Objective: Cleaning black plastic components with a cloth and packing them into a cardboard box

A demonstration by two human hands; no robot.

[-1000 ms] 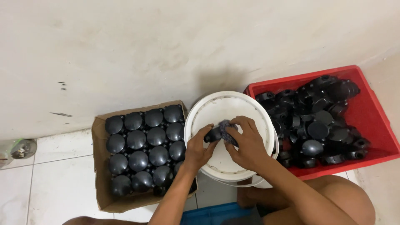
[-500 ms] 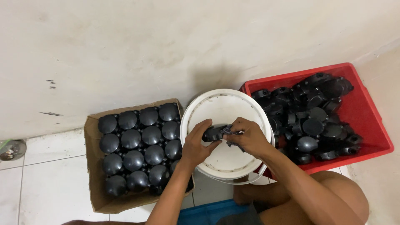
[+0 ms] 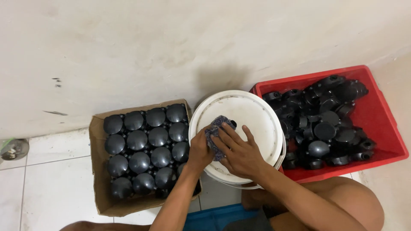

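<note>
Black round plastic part (image 3: 231, 124) sits almost wholly hidden under a grey-blue cloth (image 3: 216, 130), held over the white bucket (image 3: 257, 115); I can see only a small dark edge of it past the cloth's upper corner. My left hand (image 3: 200, 149) cups the part from the left side, its grip clenched around it as far as I can judge, which steadies the piece. My right hand (image 3: 239, 152) lies flat on top with the fingers (image 3: 227, 136) spread, pressing the cloth down onto the part, so its grip is on the cloth, not curled shut. Holding it above the bucket looks to me like a way to keep anything wiped off inside the rim.

The bucket's inside looks bare and white where I can see it. To its left, a cardboard box (image 3: 96, 171) on the tiled floor (image 3: 51, 188) holds domed black caps (image 3: 141, 149) packed in neat rows, rounded side up. To its right, a red crate (image 3: 385, 124) holds more black parts (image 3: 325, 124) heaped loosely at all angles.
</note>
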